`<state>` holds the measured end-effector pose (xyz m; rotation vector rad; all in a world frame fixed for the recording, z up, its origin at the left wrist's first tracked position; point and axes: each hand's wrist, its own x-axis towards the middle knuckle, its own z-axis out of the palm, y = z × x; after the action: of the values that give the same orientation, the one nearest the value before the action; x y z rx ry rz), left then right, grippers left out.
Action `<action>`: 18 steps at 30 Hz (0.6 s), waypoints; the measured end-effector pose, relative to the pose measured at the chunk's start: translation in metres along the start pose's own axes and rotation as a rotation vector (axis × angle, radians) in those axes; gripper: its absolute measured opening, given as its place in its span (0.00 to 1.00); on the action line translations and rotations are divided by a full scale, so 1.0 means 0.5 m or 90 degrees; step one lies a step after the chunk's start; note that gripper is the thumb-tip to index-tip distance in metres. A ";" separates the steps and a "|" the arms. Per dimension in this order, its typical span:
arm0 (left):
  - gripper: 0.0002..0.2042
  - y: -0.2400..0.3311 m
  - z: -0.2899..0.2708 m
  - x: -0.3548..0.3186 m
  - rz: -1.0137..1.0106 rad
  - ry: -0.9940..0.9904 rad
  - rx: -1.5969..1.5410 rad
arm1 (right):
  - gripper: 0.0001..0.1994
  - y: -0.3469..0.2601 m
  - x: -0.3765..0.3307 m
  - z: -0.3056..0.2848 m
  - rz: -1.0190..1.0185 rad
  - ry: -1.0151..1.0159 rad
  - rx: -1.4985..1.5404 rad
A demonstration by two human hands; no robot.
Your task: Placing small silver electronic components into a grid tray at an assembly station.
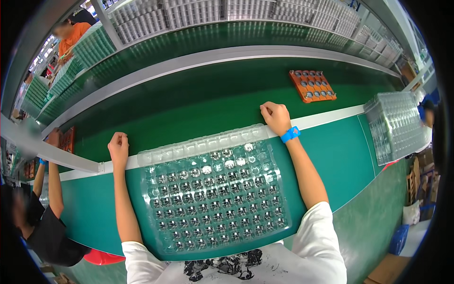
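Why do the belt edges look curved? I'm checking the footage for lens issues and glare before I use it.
Head view: fisheye bends the conveyor rail toward the rim, and the corners go black. Overhead light glares off the clear plastic tray and the stacked trays. People near the rim look blurred; both hands stay sharp.

Open green belt (198,104) beyond the clear tray (213,189); orange tray (312,85) far right, stacked trays (396,125) beside.

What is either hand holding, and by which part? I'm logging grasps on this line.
Nothing is held: the left hand and right hand rest as closed fists beside the far corners of the clear tray.
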<state>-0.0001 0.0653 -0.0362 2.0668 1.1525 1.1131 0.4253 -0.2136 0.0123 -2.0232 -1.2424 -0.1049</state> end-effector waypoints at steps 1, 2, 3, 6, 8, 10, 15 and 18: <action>0.06 0.002 0.000 0.002 -0.001 0.001 -0.004 | 0.07 -0.001 0.003 -0.001 -0.001 0.000 0.004; 0.06 0.003 0.000 0.003 -0.003 0.002 -0.007 | 0.07 0.000 0.004 -0.001 -0.003 -0.001 0.008; 0.06 0.003 0.002 0.003 -0.005 0.000 -0.007 | 0.07 0.003 0.003 -0.001 -0.001 -0.003 0.007; 0.06 0.004 0.001 -0.001 0.004 -0.001 -0.004 | 0.08 0.007 -0.005 0.004 -0.021 0.012 0.009; 0.06 0.008 0.002 0.003 0.012 0.003 -0.012 | 0.07 0.005 -0.002 0.001 -0.002 0.006 0.003; 0.07 0.008 -0.001 0.000 -0.002 -0.003 0.001 | 0.07 0.007 -0.004 0.005 -0.008 0.005 0.015; 0.07 0.014 -0.001 0.007 -0.004 -0.007 -0.014 | 0.06 0.001 0.002 -0.002 -0.026 0.019 -0.009; 0.07 0.008 0.006 0.010 -0.011 -0.014 -0.017 | 0.07 0.008 0.003 0.001 -0.042 0.023 0.007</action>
<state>0.0055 0.0675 -0.0328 2.0400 1.1361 1.0894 0.4290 -0.2135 0.0104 -1.9637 -1.2843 -0.1643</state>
